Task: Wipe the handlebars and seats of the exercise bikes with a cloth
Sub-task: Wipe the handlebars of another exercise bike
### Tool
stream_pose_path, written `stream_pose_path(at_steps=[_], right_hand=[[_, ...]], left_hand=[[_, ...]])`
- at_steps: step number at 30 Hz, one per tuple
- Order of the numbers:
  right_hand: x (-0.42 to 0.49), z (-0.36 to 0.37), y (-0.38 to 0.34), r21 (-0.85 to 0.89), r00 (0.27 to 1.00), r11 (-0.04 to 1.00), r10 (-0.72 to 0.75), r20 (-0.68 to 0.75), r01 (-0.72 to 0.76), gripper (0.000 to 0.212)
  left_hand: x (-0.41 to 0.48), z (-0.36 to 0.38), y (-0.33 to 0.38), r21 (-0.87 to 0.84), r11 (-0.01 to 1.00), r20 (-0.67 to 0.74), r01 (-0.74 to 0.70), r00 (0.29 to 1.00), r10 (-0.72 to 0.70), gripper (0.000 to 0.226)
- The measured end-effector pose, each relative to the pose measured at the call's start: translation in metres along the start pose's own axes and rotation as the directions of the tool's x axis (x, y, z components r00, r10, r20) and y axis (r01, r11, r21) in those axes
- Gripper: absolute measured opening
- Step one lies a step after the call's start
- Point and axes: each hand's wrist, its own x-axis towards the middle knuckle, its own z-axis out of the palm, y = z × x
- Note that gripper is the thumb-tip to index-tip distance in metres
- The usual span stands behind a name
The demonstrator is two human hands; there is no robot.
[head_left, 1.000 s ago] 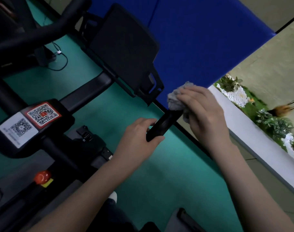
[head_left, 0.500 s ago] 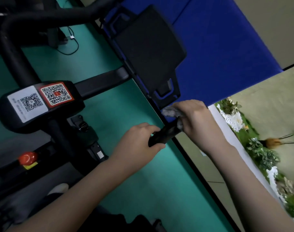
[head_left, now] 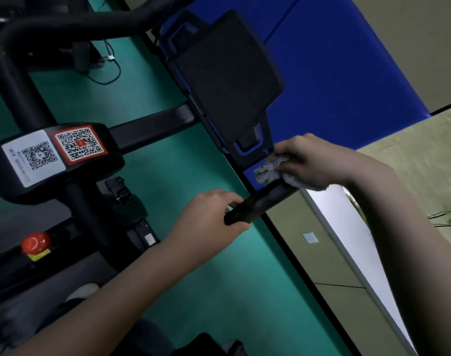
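The left hand (head_left: 209, 222) curls its fingers (head_left: 228, 199) over the near end of the black handlebar (head_left: 260, 204), thumb underneath, so the bar's tip sits inside the grip. Just beyond those fingers, further along the same bar, the right hand (head_left: 311, 161) has its fingers bent around a bunched grey cloth (head_left: 269, 172), pressing it onto the bar's top; cloth pokes out ahead of the fingertips and below the palm. A bare stretch of bar lies between the two hands
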Motion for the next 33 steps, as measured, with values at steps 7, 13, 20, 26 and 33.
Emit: stream_pose_path(at_steps=[7,13,20,26,33], right_hand=[[0.011,-0.015,0.026,0.205,0.993,0.979,-0.033,0.111,0.010,0.019],[0.004,-0.017,0.046,0.398,0.997,0.917,-0.057,0.049,0.033,0.014],[-0.025,0.020,0.062,0.632,0.929,0.763,0.120,-0.351,0.140,0.020],[-0.035,0.087,0.033,0.728,0.481,0.629,0.565,-0.670,0.274,0.031],[-0.027,0.117,-0.008,0.587,0.171,0.751,0.564,-0.808,0.302,0.048]], left_hand=[[0.017,0.004,0.013,-0.014,1.000,0.002,-0.028,1.000,0.028,0.051],[0.024,0.009,0.017,0.014,0.999,0.000,-0.037,0.999,0.037,0.041],[0.023,0.012,0.019,-0.019,0.999,-0.030,-0.026,0.999,0.026,0.030],[0.022,0.014,0.019,-0.048,0.999,-0.028,-0.007,1.000,0.005,0.030],[0.022,0.017,0.017,-0.067,0.998,-0.049,-0.020,0.999,0.017,0.031]])
